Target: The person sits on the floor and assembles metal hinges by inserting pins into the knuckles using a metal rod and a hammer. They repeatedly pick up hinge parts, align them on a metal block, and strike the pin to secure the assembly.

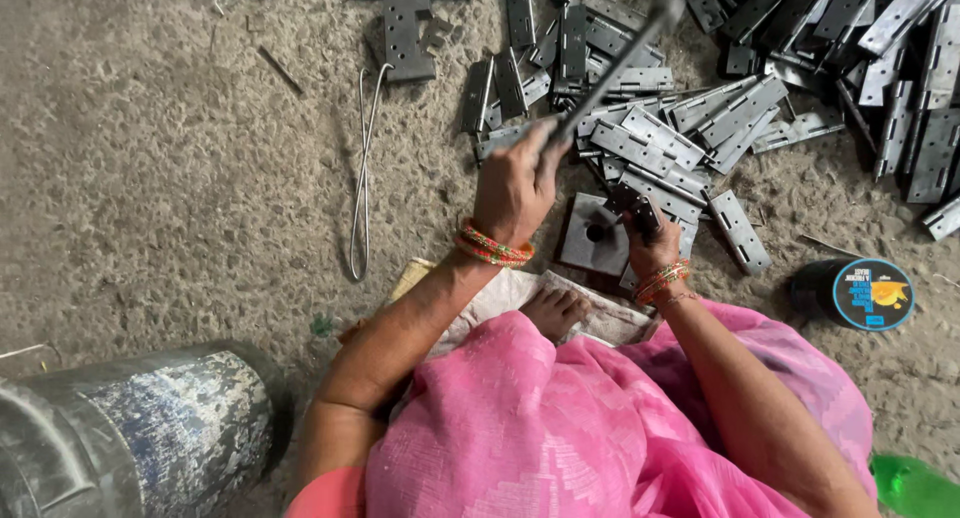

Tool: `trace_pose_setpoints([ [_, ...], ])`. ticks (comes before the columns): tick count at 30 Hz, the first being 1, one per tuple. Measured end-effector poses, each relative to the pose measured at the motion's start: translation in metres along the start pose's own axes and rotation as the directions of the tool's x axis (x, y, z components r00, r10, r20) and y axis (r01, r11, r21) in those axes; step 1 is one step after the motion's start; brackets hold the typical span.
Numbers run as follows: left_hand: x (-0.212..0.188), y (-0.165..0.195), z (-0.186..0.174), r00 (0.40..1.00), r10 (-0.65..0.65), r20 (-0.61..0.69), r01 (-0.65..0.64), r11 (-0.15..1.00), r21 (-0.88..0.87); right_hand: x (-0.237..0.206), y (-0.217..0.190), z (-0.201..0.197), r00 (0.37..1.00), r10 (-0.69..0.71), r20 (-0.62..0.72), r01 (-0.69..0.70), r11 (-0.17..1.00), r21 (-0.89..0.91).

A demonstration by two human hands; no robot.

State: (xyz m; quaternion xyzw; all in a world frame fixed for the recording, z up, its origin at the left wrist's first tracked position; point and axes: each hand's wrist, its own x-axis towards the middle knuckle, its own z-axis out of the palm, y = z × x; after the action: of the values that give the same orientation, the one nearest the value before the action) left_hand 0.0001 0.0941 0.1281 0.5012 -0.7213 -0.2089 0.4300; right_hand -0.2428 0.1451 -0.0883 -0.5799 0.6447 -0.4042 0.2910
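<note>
My left hand (pixel 515 188) is raised over the floor and grips a dark metal tool (pixel 610 73), blurred, whose far end points up and to the right. My right hand (pixel 652 246) holds a small dark hinge (pixel 636 210) upright on the edge of a square grey metal block with a hole (pixel 592 236). Both wrists wear orange and green bangles. A large pile of flat grey metal hinges (pixel 740 108) lies just beyond the block.
A dented metal drum (pixel 130 428) stands at lower left. A long bent wire (pixel 362 168) lies on the gritty floor to the left. A round tin with a blue lid (pixel 860 293) and a green bottle (pixel 915 488) sit at right. My bare foot (pixel 555 308) rests on a cloth mat.
</note>
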Motion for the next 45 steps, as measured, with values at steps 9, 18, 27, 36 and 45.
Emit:
trace_pose_setpoints([
  [9,-0.035,0.005,0.026,0.929,0.327,0.174,-0.346,0.933,0.095,-0.004,-0.002,0.001,0.997,-0.075,-0.024,0.077,0.991,0.106],
  [18,-0.025,-0.009,0.027,0.983,-0.022,0.182,0.011,0.998,0.059,-0.012,0.003,0.000,0.999,-0.051,-0.014,0.052,0.997,0.062],
  [27,-0.043,0.017,0.017,0.954,0.296,0.042,-0.287,0.947,-0.143,-0.018,-0.006,0.004,1.000,0.001,-0.027,0.003,0.991,0.135],
  [36,-0.087,-0.092,0.057,0.949,-0.221,0.224,0.193,0.971,0.138,-0.025,-0.021,0.003,0.994,-0.108,-0.021,0.110,0.978,0.175],
  [45,-0.068,-0.200,0.013,0.299,-0.912,-0.281,0.924,0.350,-0.153,-0.004,-0.014,-0.030,0.958,0.286,-0.026,-0.286,0.944,-0.164],
])
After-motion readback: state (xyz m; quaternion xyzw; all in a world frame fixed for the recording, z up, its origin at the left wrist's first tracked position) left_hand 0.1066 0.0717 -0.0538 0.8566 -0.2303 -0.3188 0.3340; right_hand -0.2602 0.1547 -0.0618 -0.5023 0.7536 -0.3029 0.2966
